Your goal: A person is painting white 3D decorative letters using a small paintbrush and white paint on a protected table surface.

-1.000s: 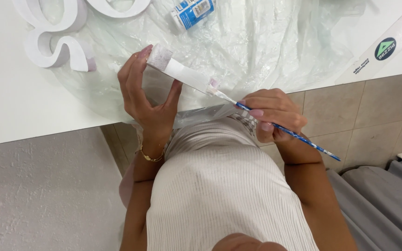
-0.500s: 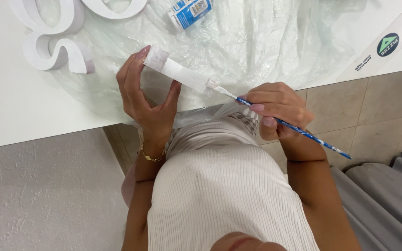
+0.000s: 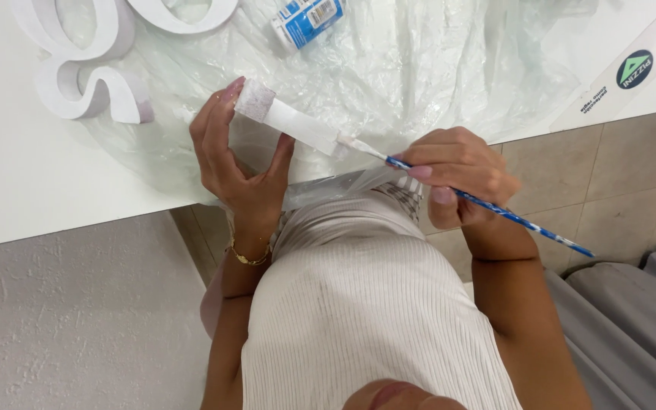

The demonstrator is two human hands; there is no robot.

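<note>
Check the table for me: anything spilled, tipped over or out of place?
The blue-and-white paint bottle lies on its side on the crumpled plastic sheet; no spill shows. The left hand holds a white block; the right hand holds a blue paintbrush.

A white block-shaped piece [image 3: 286, 121] sits tilted above the clear plastic sheet [image 3: 434, 68], its speckled square end up and to the left, its long body sloping down to the right. A thin blue paintbrush [image 3: 487, 209] with white markings lies slanted, its pale tip touching the piece's lower end, its handle running out past the table edge.
</note>
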